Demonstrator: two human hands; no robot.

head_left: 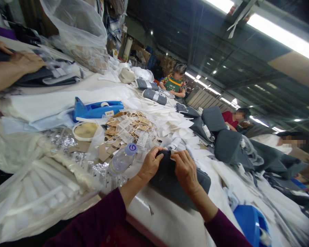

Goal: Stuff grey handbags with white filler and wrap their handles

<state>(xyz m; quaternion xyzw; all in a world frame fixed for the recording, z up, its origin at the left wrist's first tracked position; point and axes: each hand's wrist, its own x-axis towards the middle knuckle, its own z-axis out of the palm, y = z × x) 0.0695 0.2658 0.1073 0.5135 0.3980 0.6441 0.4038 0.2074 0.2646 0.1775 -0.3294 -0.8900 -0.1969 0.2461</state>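
A dark grey folded cloth bundle point(164, 175) lies on the table directly before me. My left hand point(152, 164) grips its far left edge, thumb on top and fingers curled over. My right hand point(184, 168) is closed in a pinch at the same far end, with a bit of white strip point(172, 155) at its fingertips. Part of the bundle is hidden under my right hand and forearm. Just left of my left hand a clear plastic bottle point(122, 159) with a purple-marked cap leans over. Behind it lies a heap of brown tags with strings point(134, 127).
A blue tape dispenser point(98, 109) and a tape roll point(85, 131) lie left; another blue dispenser point(251, 223) is at lower right. White foam strips point(36, 188) fill a plastic bag. Grey bundles point(228, 145) stand right. Another person's hand point(25, 62) works at far left; co-workers sit beyond.
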